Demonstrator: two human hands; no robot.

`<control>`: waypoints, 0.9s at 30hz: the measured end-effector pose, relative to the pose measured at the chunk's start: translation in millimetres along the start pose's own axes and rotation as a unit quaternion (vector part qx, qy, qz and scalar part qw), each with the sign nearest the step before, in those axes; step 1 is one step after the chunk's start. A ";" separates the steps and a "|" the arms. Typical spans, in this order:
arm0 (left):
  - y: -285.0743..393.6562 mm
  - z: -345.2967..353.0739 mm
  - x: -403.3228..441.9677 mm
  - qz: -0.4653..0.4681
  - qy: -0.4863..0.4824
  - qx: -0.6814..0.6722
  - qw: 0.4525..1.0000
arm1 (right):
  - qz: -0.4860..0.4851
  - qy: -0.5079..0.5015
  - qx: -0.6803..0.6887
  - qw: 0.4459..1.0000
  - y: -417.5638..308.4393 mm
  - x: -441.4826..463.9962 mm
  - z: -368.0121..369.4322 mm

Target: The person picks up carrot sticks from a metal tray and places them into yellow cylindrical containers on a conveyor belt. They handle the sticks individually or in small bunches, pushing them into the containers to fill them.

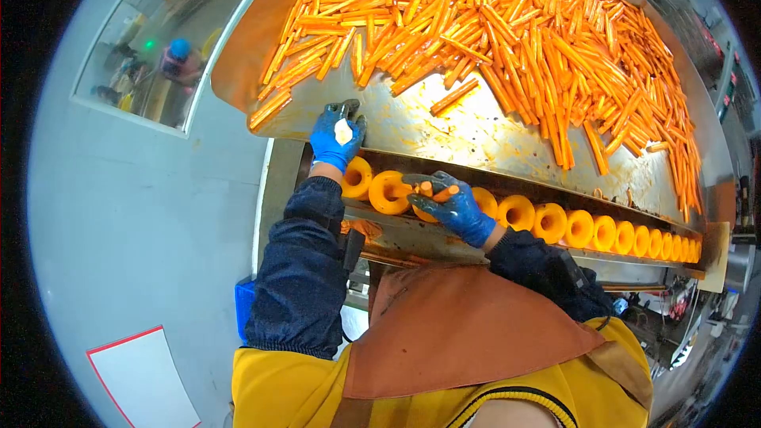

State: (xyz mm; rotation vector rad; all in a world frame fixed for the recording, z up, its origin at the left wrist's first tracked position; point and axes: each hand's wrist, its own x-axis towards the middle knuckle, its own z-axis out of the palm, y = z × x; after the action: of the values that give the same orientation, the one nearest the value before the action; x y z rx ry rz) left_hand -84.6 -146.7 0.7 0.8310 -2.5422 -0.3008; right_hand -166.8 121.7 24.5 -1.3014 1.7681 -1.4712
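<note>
My left hand (338, 136), in a blue glove with a white patch on its back, rests at the near left edge of the metal tray (380, 115). Its fingers lie forward on the bare metal, and I see nothing held in them. Below the tray, my right hand (457, 208) is gloved too and closed around a few orange carrot sticks (444, 193). Their ends point left towards an orange funnel-shaped cup (390, 192). Another orange cup (357, 177) stands left of it, below my left hand. A big pile of carrot sticks (491, 28) covers the far part of the tray.
A row of several orange cups (549, 223) runs right along the machine's front. One loose carrot stick (454, 97) lies nearer me than the pile. Left stands a pale wall with a window (170, 40), a person behind it. A brown apron (468, 329) covers my front.
</note>
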 end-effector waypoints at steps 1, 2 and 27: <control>1.2 -1.1 -0.4 -0.006 -0.009 0.002 1.000 | 0.005 -0.006 -0.044 0.999 -6.6 -2.3 -5.2; 2.3 -2.3 -0.5 -0.011 -0.018 0.003 1.000 | 0.008 0.019 0.005 1.000 -0.2 -7.1 -6.8; -4.7 5.4 0.4 0.002 -0.009 0.016 1.000 | 0.101 0.022 0.305 0.947 6.6 9.9 15.4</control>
State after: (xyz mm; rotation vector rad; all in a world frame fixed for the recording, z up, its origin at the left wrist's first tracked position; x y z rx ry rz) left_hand -85.1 -150.3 -5.5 0.8374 -2.5715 -0.2675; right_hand -160.4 105.5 15.7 -0.7506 1.2608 -1.7404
